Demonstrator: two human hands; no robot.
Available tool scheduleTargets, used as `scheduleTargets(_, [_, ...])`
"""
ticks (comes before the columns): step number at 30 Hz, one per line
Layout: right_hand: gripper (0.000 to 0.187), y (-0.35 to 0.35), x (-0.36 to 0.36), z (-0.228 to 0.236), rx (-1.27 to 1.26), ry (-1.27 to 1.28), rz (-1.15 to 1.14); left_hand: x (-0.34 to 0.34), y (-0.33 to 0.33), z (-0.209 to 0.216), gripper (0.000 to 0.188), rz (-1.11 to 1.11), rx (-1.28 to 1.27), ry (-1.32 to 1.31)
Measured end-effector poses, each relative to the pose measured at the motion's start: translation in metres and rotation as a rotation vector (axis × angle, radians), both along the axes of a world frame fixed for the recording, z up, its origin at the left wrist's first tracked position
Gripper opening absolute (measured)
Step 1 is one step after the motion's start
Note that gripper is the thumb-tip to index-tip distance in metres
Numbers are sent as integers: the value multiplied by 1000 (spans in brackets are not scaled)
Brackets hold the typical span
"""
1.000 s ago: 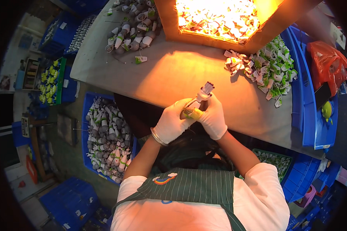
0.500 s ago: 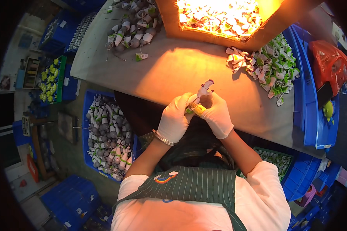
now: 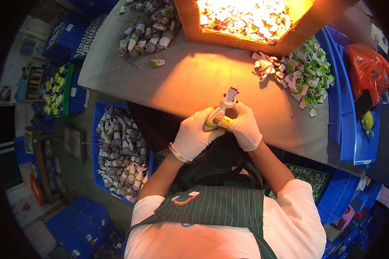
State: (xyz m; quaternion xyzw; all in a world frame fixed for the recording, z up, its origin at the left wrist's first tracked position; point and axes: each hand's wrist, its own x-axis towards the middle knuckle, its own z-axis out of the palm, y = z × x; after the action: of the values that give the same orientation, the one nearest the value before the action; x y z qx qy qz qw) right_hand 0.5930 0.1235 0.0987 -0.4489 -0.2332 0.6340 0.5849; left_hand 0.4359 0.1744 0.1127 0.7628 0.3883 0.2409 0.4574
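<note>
Over the table's near edge, my gloved left hand (image 3: 193, 136) is closed round a small white toy part (image 3: 229, 100) with a green band. Its dark-tipped white end points up and away from me. The fingers of my right hand (image 3: 247, 129), also gloved, are closed on the right side of the same part. Between the two hands a yellow piece (image 3: 225, 122) and a brownish round patch show low on it. My fingers hide the rest, so I cannot tell whether the yellow piece is joined to it.
A cardboard box (image 3: 237, 42) of brightly lit small parts stands at the back of the table (image 3: 181, 82). Right of it lies a heap of white-and-green pieces (image 3: 309, 73); grey-and-white parts (image 3: 149, 32) lie back left. Blue bins (image 3: 98, 172) flank me, and a red bag (image 3: 369, 71) sits far right.
The white toy part has turned in my hands, so its dark-tipped end and round patch show more fully. My left hand has shifted slightly and the fingers have re-placed themselves round it.
</note>
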Motion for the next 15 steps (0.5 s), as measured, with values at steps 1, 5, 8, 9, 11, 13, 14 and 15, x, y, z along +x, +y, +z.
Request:
scheduleTargets(1, [32, 0, 0, -3, 15, 19, 6, 0, 0, 1, 47, -39, -71, -12])
scheduleTargets(5, [35, -1, -17, -1, 33, -133, -98, -2, -3, -6, 40, -24, -188, -41])
scheduleTargets(8, [28, 0, -8, -5, 64, -205, -2, -14, 4, -4, 28, -74, -73, -48])
scheduleTargets(9, [37, -1, 4, -2, -74, -133, 126, -16, 9, 6, 30, -96, 38, 20])
scheduleTargets(11, [69, 1, 21, -8, -55, 373, 283, -21, 18, 11, 26, -130, 341, 108])
scheduleTargets(13, [74, 0, 40, 14, -242, 490, 536, -20, 24, 25, 25, -209, 546, 208])
scheduleTargets(14, [74, 1, 41, 14, -242, 492, 530, -18, 27, 31, 25, -295, 751, 303])
scheduleTargets(15, [71, 1, 42, 12, -308, 325, 606, -17, 29, 31, 25, -301, 749, 300])
